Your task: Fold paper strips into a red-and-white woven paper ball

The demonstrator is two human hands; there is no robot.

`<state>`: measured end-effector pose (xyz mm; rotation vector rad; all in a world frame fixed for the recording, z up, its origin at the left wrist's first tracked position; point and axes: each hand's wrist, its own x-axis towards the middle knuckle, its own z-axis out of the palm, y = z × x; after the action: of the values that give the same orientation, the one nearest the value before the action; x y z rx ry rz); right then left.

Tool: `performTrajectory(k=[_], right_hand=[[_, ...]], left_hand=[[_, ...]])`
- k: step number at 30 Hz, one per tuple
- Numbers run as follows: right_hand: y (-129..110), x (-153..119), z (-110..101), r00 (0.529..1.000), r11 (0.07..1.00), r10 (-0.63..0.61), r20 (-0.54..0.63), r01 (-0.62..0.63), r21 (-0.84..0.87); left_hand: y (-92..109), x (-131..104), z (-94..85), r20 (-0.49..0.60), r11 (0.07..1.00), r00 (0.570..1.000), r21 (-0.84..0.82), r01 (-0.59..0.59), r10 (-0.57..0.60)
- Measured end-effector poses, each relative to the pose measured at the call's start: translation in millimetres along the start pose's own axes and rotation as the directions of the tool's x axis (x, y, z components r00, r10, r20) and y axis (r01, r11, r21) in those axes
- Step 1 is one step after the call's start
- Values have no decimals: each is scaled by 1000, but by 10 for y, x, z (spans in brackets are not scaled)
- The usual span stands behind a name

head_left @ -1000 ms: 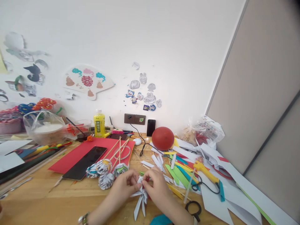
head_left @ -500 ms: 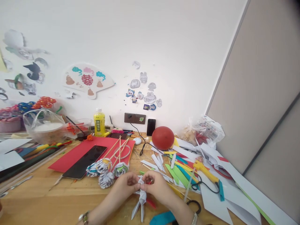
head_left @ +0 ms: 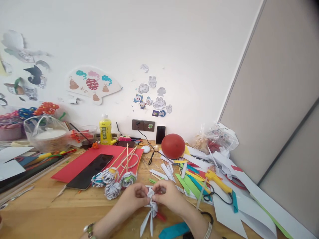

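Observation:
A folded white paper piece (head_left: 154, 209) is pinched between my two hands near the front of the table, with two long pointed strips hanging toward me. My left hand (head_left: 136, 195) closes its thumb and fingers on the upper left of the paper. From the right, my right hand (head_left: 167, 195) pinches the upper part, its fingertips close to those of my left. Beyond my left hand lie several paper flowers (head_left: 113, 190) on wooden sticks. A red strip (head_left: 161, 216) rests just right of the paper piece.
A black tablet (head_left: 89, 172) lies on red sheets (head_left: 67, 169). Right of my hands are green strips (head_left: 191, 186), a yellow glue gun (head_left: 219, 181), a blue strip (head_left: 174, 230) and black-handled scissors (head_left: 207, 217). A red balloon (head_left: 173, 146) and yellow bottle (head_left: 105, 130) stand behind.
The white paper piece has turned and tilted slightly, and its upper part looks more spread. My fingers have shifted a little on it; both hands still grip it.

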<state>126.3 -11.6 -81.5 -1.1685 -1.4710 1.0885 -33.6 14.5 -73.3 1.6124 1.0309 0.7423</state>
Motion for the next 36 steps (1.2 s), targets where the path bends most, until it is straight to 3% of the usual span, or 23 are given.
performTrajectory(k=[4,9,15,19,23,28,33,36], right_hand=[[3,-40,96,997,980,-70,-41,61,-189],[-42,-77,171,976,873,-203,-74,146,-466],[-103,-66,133,978,885,-188,-90,129,-447],[-82,-87,124,957,813,-290,-5,243,-529],[-51,-102,86,879,641,-451,156,441,-628],[26,-78,31,862,583,-443,245,485,-652],[20,-88,9,731,383,-542,415,654,-652],[-25,-109,-3,716,356,-538,445,671,-650]], left_hand=[[7,-38,27,-69,995,996,88,-41,47],[11,-96,45,-105,963,981,233,-134,162],[6,-34,-11,13,987,996,-131,93,-92],[-77,12,-6,62,993,996,-93,75,-70],[-119,36,14,14,995,998,-87,57,-56],[-144,43,32,19,995,998,-67,68,-67],[-182,41,15,-33,997,998,-49,57,-59],[-181,41,3,-41,997,997,-27,67,-68]])
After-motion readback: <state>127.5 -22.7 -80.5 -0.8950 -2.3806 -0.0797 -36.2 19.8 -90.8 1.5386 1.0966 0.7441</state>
